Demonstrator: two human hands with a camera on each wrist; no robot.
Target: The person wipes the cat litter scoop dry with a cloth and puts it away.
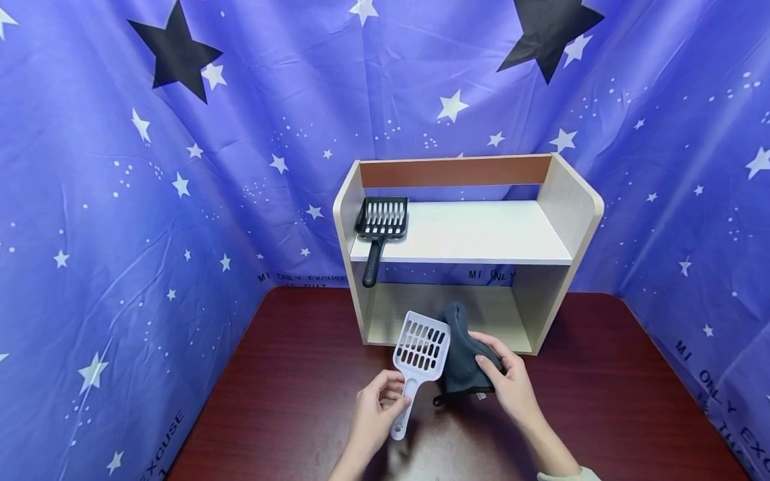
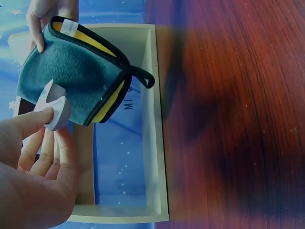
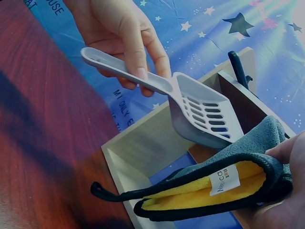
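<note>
In the head view my left hand [image 1: 377, 409] holds a pale grey slotted litter scoop [image 1: 414, 375] by its handle, the slotted pan upward. Right beside it, my right hand [image 1: 510, 382] grips a dark green fabric mitt [image 1: 463, 361] between thumb and fingers. Seen from the right wrist, the mitt's opening shows a yellow lining, a white label [image 3: 225, 180] and a black hanging loop [image 3: 102, 192]. The left wrist view shows the scoop's handle end [image 2: 58, 114] pinched under the left thumb. Both things are held up in front of the small shelf unit.
A two-level shelf unit [image 1: 585, 220] stands at the back of the dark red table [image 1: 289, 387]. On its white upper board [image 1: 475, 230] lies a black slotted scoop [image 1: 374, 260], its handle sticking out over the front edge. A blue star-patterned curtain [image 1: 271, 220] surrounds the table.
</note>
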